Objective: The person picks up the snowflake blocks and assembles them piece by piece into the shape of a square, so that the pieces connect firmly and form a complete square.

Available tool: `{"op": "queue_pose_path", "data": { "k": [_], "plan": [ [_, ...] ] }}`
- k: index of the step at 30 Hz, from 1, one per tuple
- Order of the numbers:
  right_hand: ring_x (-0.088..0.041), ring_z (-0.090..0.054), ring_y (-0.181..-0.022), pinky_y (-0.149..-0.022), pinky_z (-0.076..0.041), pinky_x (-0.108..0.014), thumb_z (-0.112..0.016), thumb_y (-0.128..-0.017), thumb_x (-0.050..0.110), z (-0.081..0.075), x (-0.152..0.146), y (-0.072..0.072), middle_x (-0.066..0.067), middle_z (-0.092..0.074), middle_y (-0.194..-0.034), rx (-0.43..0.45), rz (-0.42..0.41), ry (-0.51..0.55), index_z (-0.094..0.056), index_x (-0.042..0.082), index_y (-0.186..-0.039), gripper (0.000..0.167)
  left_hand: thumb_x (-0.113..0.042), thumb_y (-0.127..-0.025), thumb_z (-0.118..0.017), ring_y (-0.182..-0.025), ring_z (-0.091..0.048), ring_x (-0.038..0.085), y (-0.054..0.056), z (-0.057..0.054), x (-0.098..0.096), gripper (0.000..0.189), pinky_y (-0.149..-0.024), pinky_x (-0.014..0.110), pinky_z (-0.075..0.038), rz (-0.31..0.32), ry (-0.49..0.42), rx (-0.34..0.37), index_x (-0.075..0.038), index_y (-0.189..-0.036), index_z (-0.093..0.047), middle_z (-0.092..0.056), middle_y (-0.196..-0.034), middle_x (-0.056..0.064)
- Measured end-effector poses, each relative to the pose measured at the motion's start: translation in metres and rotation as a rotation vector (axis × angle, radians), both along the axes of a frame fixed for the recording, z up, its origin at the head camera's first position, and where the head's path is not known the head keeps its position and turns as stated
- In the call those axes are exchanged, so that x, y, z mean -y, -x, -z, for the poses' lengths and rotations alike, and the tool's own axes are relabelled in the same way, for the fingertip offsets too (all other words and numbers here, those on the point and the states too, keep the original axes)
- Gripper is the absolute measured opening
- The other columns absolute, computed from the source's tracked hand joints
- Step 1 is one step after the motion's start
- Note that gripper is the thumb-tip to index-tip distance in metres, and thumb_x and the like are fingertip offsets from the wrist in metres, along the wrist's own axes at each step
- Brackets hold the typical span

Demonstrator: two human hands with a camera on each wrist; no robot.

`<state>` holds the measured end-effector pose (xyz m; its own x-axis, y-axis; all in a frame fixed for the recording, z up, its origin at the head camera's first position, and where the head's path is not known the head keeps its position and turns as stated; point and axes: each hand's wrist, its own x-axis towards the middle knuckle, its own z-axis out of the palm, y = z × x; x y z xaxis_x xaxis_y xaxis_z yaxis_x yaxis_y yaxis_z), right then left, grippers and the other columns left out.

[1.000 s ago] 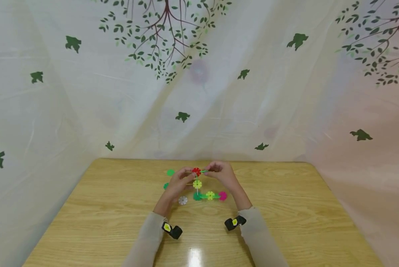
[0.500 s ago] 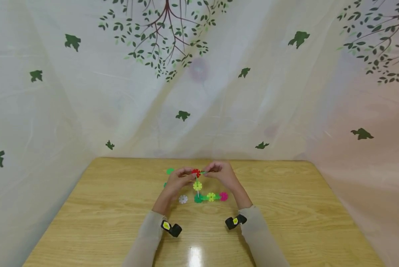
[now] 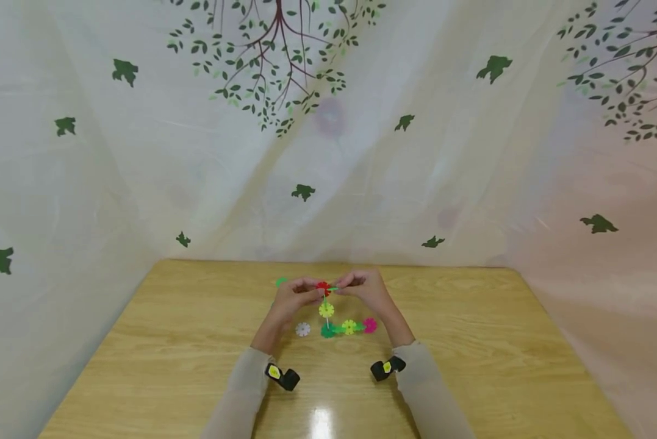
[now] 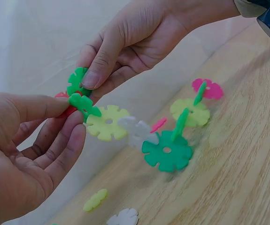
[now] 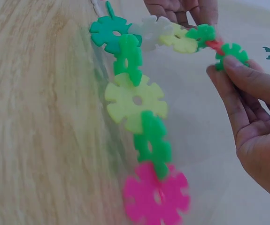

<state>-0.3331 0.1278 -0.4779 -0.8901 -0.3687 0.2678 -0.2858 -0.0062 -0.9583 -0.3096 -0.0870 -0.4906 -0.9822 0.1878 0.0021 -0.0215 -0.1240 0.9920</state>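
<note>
My left hand (image 3: 294,302) pinches a red notched flower disc (image 3: 323,288) at the far end of a linked chain. My right hand (image 3: 368,291) pinches a green flower disc (image 5: 234,55) between thumb and fingers, its edge meeting the red one. Below the red disc hang a smaller green disc (image 4: 84,105), a yellow disc (image 4: 107,123) and a white disc (image 4: 135,131). They lead to a teal disc (image 4: 167,152) low over the table. From it, edge-on green discs join another yellow disc (image 4: 190,111) and a pink disc (image 4: 209,89) toward the right.
A loose white disc (image 3: 303,329) lies on the wooden table (image 3: 449,366) beside the left forearm. Behind the left hand shows part of a green disc (image 3: 281,281). A yellow disc (image 4: 95,200) lies under the left hand. A printed curtain (image 3: 224,201) hangs behind the table.
Both hands and the chain have come slightly nearer the person, still joined at the red disc. The left hand now covers more of the loose green discs behind it.
</note>
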Motion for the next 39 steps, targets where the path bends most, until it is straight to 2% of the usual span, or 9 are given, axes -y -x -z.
{"op": "queue_pose_path", "data": {
  "k": [7,12,17,21,24,27,31,37,39],
  "plan": [
    [-0.013,-0.075,-0.086,-0.078,-0.063,-0.028,-0.072,-0.085,-0.014,0.002,0.001,-0.002,-0.03,-0.073,-0.102,0.019,0.019,0.01,-0.068,-0.018,-0.088,0.007,0.004,-0.092,-0.069,-0.078,-0.068,0.011,-0.002,-0.002,-0.003,0.026,-0.078,0.028,-0.062,-0.022,-0.006,-0.006,0.014,-0.115,-0.067,-0.07,-0.088,0.0],
    [-0.011,-0.074,-0.086,-0.079,-0.062,-0.027,-0.073,-0.085,-0.013,0.001,0.0,-0.003,-0.032,-0.072,-0.104,0.033,0.013,0.008,-0.067,-0.019,-0.091,0.01,0.0,-0.093,-0.068,-0.082,-0.068,0.013,-0.002,-0.001,-0.004,0.026,-0.087,0.039,-0.062,-0.009,0.022,0.0,0.01,-0.117,-0.068,-0.07,-0.093,0.003],
    [-0.014,-0.074,-0.095,-0.085,-0.061,-0.028,-0.071,-0.088,-0.01,0.0,-0.006,-0.005,-0.033,-0.07,-0.11,0.057,-0.02,-0.097,-0.068,-0.016,-0.103,0.016,-0.006,-0.095,-0.067,-0.091,-0.069,0.013,-0.003,0.003,-0.006,0.028,-0.098,0.051,-0.057,0.041,0.049,0.023,0.006,-0.12,-0.067,-0.07,-0.103,0.001],
    [-0.029,-0.07,-0.114,-0.093,-0.06,-0.033,-0.07,-0.092,-0.004,-0.008,-0.016,-0.005,-0.028,-0.069,-0.122,0.081,-0.052,-0.203,-0.069,-0.008,-0.116,0.024,-0.007,-0.097,-0.066,-0.097,-0.068,0.012,-0.001,0.006,-0.007,0.027,-0.101,0.052,-0.055,0.053,0.04,0.028,0.004,-0.121,-0.066,-0.07,-0.108,0.001],
    [-0.034,-0.067,-0.118,-0.093,-0.059,-0.036,-0.07,-0.094,0.002,-0.018,-0.026,-0.001,-0.026,-0.068,-0.126,0.08,-0.024,-0.27,-0.069,-0.002,-0.12,0.027,-0.008,-0.098,-0.066,-0.097,-0.067,0.012,0.001,0.009,-0.006,0.028,-0.1,0.05,-0.056,0.053,0.041,0.031,0.003,-0.123,-0.065,-0.07,-0.108,0.0],
    [-0.03,-0.069,-0.112,-0.09,-0.059,-0.033,-0.072,-0.094,0.006,-0.027,-0.038,0.006,-0.026,-0.069,-0.124,0.065,0.017,-0.336,-0.07,-0.001,-0.12,0.027,-0.009,-0.099,-0.065,-0.098,-0.067,0.011,0.002,0.011,-0.005,0.03,-0.099,0.049,-0.056,0.069,0.043,0.04,0.004,-0.126,-0.063,-0.07,-0.109,-0.001],
    [-0.024,-0.07,-0.105,-0.088,-0.059,-0.029,-0.071,-0.094,0.007,-0.033,-0.051,0.018,-0.025,-0.071,-0.117,0.019,0.024,-0.454,-0.07,-0.005,-0.117,0.026,-0.009,-0.101,-0.062,-0.096,-0.066,0.012,0.002,0.011,-0.003,0.03,-0.099,0.047,-0.057,0.086,0.039,0.043,0.005,-0.127,-0.06,-0.07,-0.107,0.001],
    [-0.027,-0.071,-0.093,-0.079,-0.06,-0.031,-0.072,-0.091,-0.001,-0.025,-0.062,0.037,-0.026,-0.074,-0.101,-0.033,-0.005,-0.571,-0.069,-0.013,-0.112,0.024,-0.011,-0.103,-0.059,-0.094,-0.065,0.013,0.001,0.008,-0.001,0.03,-0.097,0.044,-0.057,0.098,0.034,0.061,0.004,-0.129,-0.058,-0.07,-0.108,0.002],
    [-0.024,-0.07,-0.086,-0.074,-0.059,-0.028,-0.073,-0.089,-0.003,-0.02,-0.063,0.043,-0.025,-0.074,-0.095,-0.045,-0.013,-0.603,-0.069,-0.014,-0.109,0.024,-0.012,-0.103,-0.059,-0.095,-0.065,0.012,0.0,0.007,0.0,0.032,-0.097,0.044,-0.057,0.096,0.043,0.069,0.003,-0.131,-0.058,-0.069,-0.109,0.002]
  ]
}}
